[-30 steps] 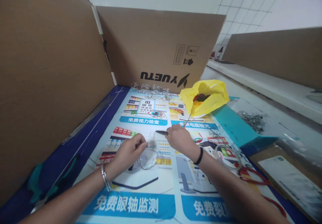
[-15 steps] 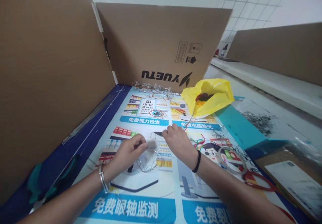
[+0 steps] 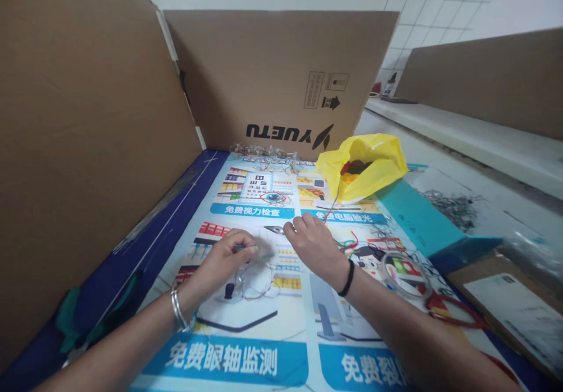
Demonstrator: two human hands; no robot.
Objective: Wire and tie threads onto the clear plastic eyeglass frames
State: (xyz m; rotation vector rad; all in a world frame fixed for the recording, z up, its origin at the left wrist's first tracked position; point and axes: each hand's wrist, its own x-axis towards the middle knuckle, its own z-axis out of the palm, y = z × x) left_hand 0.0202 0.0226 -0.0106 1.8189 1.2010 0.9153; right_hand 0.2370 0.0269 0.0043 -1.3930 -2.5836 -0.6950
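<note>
My left hand is closed in a pinch above the printed sheet. A loose loop of thin wire runs from its fingertips; the exact grip point is hidden by the fingers. To the right, my right hand is wrapped round a pair of pliers. Only their pointed metal jaws show, aimed left toward the gap between the hands. The handles are covered by my palm. No contact shows between the jaws and the wire loop.
Behind the sheet stands a cardboard panel, with tangled wire at its foot. A yellow bag, a tape roll and red-handled scissors lie rightward. A green-handled tool rests at left.
The pliers have turned in my right hand, so their jaws now catch the light. A short wire seen at their tip earlier no longer shows there. My left hand has barely shifted.
</note>
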